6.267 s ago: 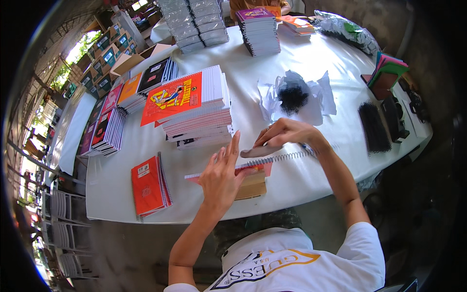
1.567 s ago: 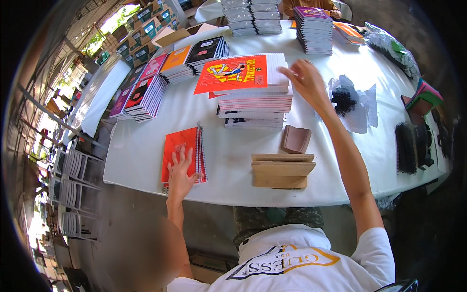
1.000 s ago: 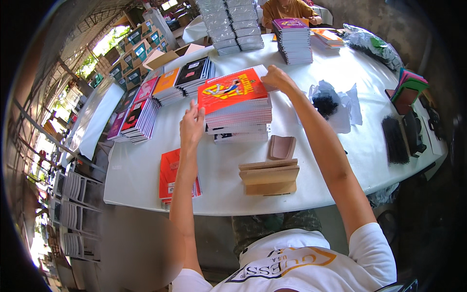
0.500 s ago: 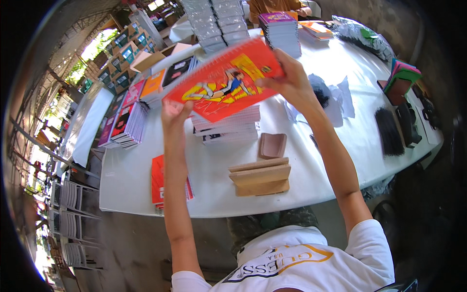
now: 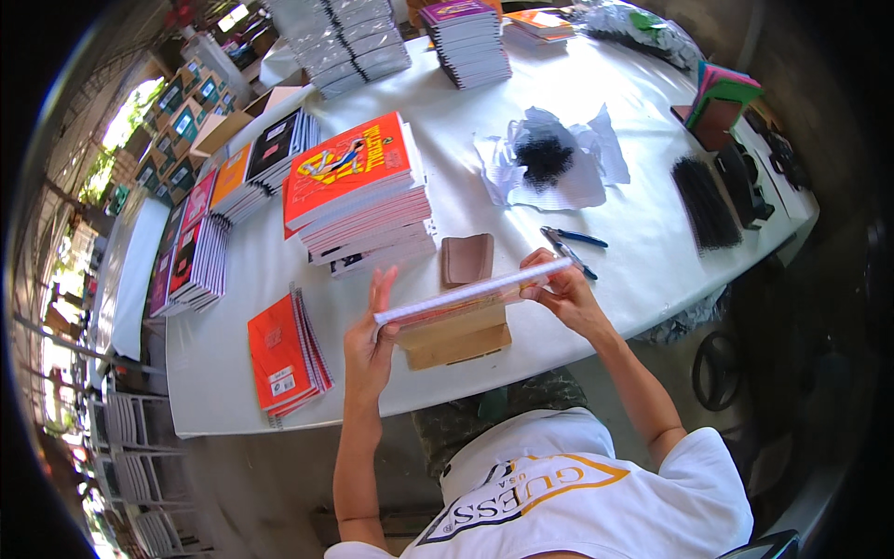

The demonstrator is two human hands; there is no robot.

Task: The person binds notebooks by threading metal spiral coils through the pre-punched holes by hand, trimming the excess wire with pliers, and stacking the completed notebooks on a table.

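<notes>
A spiral notebook (image 5: 475,291) is held nearly edge-on, its white page edges and coil side showing as a long strip. My left hand (image 5: 369,345) grips its left end, the thumb on the near side and some fingers raised. At the right end my right hand (image 5: 564,296) pinches it between thumb and fingers. Under and behind it stands a brown cardboard holder (image 5: 458,341), partly hidden by the notebook. Left of that rises a tall stack of red-covered notebooks (image 5: 350,177). A small pile of red notebooks (image 5: 279,359) lies at the front left.
Blue-handled pliers (image 5: 577,238) lie beyond my right hand. A brownish block (image 5: 467,260) sits behind the holder. Crumpled white paper (image 5: 601,154) carries black bits (image 5: 544,164). Black wire coils (image 5: 705,205) lie at the right. More notebook stacks (image 5: 466,47) stand at the back.
The notebook has come down and toward me from above the tall stack, turning from cover-facing to edge-on. Both hands still hold it. The view has shifted, uncovering the stack and pliers.
</notes>
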